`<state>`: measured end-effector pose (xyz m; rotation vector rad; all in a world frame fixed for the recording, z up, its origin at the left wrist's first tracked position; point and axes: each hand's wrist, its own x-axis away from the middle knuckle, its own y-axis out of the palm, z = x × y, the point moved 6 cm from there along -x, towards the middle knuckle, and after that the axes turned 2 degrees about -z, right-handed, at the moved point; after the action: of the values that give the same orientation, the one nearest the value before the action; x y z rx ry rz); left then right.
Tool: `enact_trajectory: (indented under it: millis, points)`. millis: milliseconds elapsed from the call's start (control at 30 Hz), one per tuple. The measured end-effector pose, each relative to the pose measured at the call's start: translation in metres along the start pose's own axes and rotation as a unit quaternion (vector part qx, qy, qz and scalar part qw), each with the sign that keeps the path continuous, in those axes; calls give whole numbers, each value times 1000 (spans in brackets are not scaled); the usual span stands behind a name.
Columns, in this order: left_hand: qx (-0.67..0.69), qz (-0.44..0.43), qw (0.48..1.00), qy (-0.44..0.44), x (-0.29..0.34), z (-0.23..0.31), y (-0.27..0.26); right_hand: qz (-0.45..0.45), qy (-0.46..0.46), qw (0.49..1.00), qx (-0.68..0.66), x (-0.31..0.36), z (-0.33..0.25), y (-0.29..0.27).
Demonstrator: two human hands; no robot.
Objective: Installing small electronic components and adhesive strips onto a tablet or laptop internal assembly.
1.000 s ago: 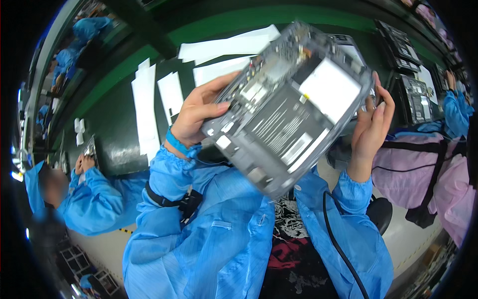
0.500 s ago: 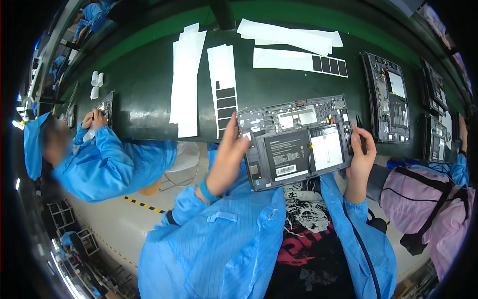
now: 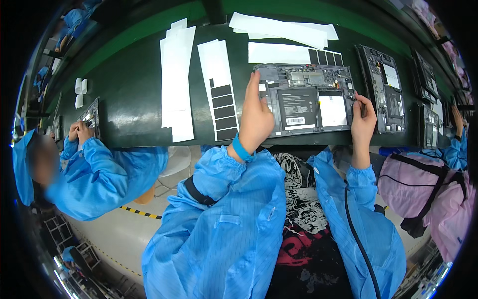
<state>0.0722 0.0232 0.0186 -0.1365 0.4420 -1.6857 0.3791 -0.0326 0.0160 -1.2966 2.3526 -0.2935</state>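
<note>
An opened tablet-like device (image 3: 298, 102) lies face-up at the table's front edge, its circuit board, black battery (image 3: 297, 108) and a white panel (image 3: 332, 109) showing. My left hand (image 3: 256, 112) holds its left side, fingers stretched along the edge and thumb over the rim. At the right edge, the curled fingers of my right hand (image 3: 363, 117) pinch the frame. Just behind the device lies a white sheet with black rectangular stickers (image 3: 279, 52), partly covered by its top edge.
White strips (image 3: 177, 84) and another sticker sheet (image 3: 216, 89) lie left on the dark green table (image 3: 134, 99). A similar opened device (image 3: 383, 89) stands close on the right, with several more beyond. A co-worker in blue (image 3: 104, 169) sits at left, handling a device.
The device has moved away from my body and down onto the table, carried by both hands. My left hand has shifted forward and right with it.
</note>
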Motion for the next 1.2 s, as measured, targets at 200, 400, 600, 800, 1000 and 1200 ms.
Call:
enact_trajectory:
  millis: [200,400,600,800,1000,1200]
  points:
    - [-80,-7,990,119,19,41,-74,24,-47,997,48,-13,-53,-16]
    - [-186,49,976,102,-2,-32,-121,-248,-16,941,-228,-17,-153,125]
    - [-313,-5,946,81,-11,-42,-114,-402,23,907,-120,-7,-155,273]
    - [-302,3,951,67,-11,-43,-120,-371,-24,928,-24,-12,-152,287]
    - [-300,3,952,66,-12,-44,-123,-395,-22,918,-44,-9,-152,292]
    - [-290,11,954,68,-11,-44,-123,-403,-7,910,-94,-5,-148,291]
